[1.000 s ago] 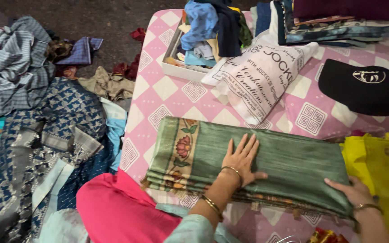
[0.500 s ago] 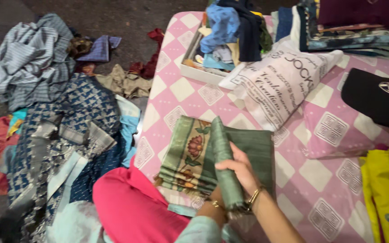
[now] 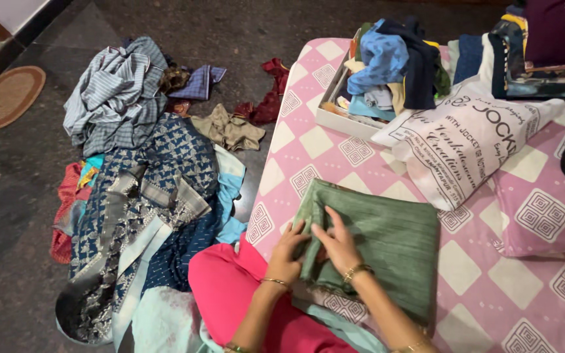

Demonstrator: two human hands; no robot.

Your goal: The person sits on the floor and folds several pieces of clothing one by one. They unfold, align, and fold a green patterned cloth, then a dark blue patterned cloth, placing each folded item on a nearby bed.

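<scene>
— So, from the head camera, where are the hands?

— Both are low in the middle of the picture. The left hand [image 3: 289, 252] and the right hand [image 3: 338, 245] sit close together on the near left edge of a folded green cloth [image 3: 387, 242].

— Are they gripping it?

— Yes. The left hand's fingers curl over a raised fold at the cloth's left side, and the right hand pinches the same fold from the other side, fingers bent down onto it. The fold stands up between the two hands. Both wrists carry thin gold bangles.

— And where does the cloth lie?

— Flat on a pink bedsheet [image 3: 308, 144] with white diamond patches, stretching away from the hands toward the right. Its near edge lies just above the person's pink-clad knee [image 3: 230, 287].

— What else is around?

— Beyond the cloth, a white printed bag [image 3: 465, 150] leans on the bed, well apart from the hands. Behind it a shallow white tray [image 3: 341, 114] holds a heap of blue and dark clothes. To the left, down on the dark floor, a pile of clothes [image 3: 138, 163] is spread out, with a blue patterned piece on top and a grey striped shirt behind it. A small round mat [image 3: 4, 97] lies at the far left.
</scene>
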